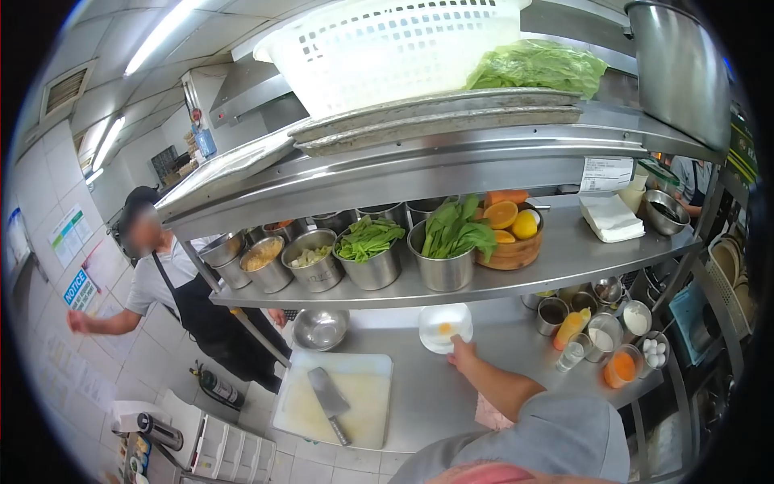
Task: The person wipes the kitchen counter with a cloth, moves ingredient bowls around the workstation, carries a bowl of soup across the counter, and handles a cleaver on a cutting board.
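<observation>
My right hand (463,353) is at the lower right rim of a small white bowl (433,324) on the steel counter (419,387). Its fingers are pressed together at the rim. Something small and yellow-orange lies in the bowl. My left hand does not show. Left of the bowl lies a white cutting board (367,403) with a cleaver (329,395) on it. Behind the board stands an empty metal bowl (320,329). A pink cloth (490,413) is partly hidden under my right arm.
Steel pots of greens (375,270) and a wooden bowl of citrus (509,256) line the shelf above. At right stand a yellow bottle (571,329), an orange container (622,367) and eggs (655,352). Another person in a black apron (218,319) stands at left.
</observation>
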The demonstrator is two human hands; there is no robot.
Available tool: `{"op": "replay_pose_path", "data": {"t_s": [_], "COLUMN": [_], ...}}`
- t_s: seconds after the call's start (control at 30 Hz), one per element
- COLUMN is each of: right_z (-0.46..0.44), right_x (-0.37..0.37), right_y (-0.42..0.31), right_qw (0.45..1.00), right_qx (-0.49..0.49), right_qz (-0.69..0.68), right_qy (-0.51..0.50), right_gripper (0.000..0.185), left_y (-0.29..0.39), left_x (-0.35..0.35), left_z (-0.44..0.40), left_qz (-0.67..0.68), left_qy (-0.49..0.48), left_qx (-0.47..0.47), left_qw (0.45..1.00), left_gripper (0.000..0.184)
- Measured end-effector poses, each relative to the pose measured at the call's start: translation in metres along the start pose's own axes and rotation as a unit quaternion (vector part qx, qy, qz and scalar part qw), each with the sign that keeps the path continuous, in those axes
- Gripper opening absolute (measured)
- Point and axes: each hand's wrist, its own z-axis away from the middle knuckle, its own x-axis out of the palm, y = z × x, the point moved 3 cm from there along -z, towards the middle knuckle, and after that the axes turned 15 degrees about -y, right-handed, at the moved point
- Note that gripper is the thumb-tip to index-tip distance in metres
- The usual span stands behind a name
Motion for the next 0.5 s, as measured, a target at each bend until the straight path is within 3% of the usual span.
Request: {"op": "replay_pose_path", "data": {"t_s": [0.07, 0.13, 0.17, 0.23, 0.3, 0.33, 0.37, 0.4, 0.43, 0.47, 0.5], "right_z": [-0.001, 0.004, -0.006, -0.020, 0.025, 0.057, 0.088, 0.104, 0.137, 0.168, 0.193], "right_x": [0.009, 0.012, 0.003, -0.013, -0.029, -0.041, -0.054, -0.076, -0.092, -0.095, -0.125], "right_y": [-0.012, -0.018, -0.011, 0.009, 0.014, 0.013, 0.008, 0.018, 0.010, 0.013, 0.029], "right_qw": [1.000, 0.999, 0.999, 0.989, 0.946, 0.880, 0.819, 0.701, 0.608, 0.489, 0.514], "right_qx": [0.011, -0.021, -0.010, -0.016, -0.081, -0.140, -0.084, -0.241, -0.227, -0.112, -0.145], "right_qz": [0.000, 0.000, 0.000, 0.092, 0.255, 0.412, 0.511, 0.610, 0.698, 0.832, 0.814], "right_qy": [0.010, -0.032, -0.033, -0.117, -0.182, -0.190, -0.245, -0.279, -0.301, -0.235, -0.228], "right_gripper": [0.069, 0.052, 0.052, 0.032, 0.039, 0.040, 0.040, 0.037, 0.035, 0.042, 0.049], "left_y": [-0.004, -0.014, -0.021, -0.036, -0.064, -0.081, -0.101, -0.116, -0.133, -0.151, -0.164], "left_x": [0.003, 0.009, 0.011, 0.019, 0.035, 0.044, 0.054, 0.061, 0.070, 0.079, 0.086], "left_z": [0.007, 0.016, 0.022, 0.033, 0.050, 0.056, 0.061, 0.061, 0.063, 0.066, 0.070], "left_qz": [0.004, 0.005, 0.003, -0.011, -0.058, -0.097, -0.129, -0.156, -0.177, -0.181, -0.176], "left_qy": [0.004, 0.006, 0.008, 0.008, 0.002, -0.004, -0.010, -0.019, -0.025, -0.033, -0.041], "left_qx": [0.004, 0.007, 0.011, 0.020, 0.043, 0.058, 0.068, 0.080, 0.083, 0.076, 0.066], "left_qw": [1.000, 1.000, 1.000, 1.000, 0.997, 0.994, 0.989, 0.984, 0.980, 0.980, 0.981], "left_gripper": [0.026, 0.026, 0.025, 0.025, 0.024, 0.024, 0.024, 0.023, 0.023, 0.023, 0.023]}}
